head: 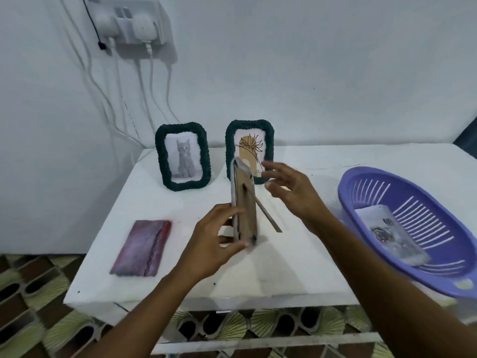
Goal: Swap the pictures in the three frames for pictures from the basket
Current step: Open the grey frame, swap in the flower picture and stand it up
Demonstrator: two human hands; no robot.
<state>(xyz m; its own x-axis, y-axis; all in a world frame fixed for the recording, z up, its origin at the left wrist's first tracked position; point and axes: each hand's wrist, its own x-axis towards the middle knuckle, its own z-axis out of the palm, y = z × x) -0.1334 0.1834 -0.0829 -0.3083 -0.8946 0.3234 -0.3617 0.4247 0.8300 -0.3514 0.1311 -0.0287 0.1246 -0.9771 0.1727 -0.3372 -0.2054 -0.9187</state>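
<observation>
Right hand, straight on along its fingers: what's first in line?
Probably the cardboard back of the held frame, gripped upright by the left hand: the right hand has open fingers pointing left at its upper part. Depth is unclear; the plant-drawing frame behind lies in the same line.

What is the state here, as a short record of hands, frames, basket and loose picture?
left hand: grips held frame at its lower edge
held frame: upright, cardboard back to camera, stand out
right hand: open, near frame's top
standing frames: cat frame, line-drawing frame, at back
basket: purple, at right, holds printed picture
loose picture: pink, flat on table, left
</observation>
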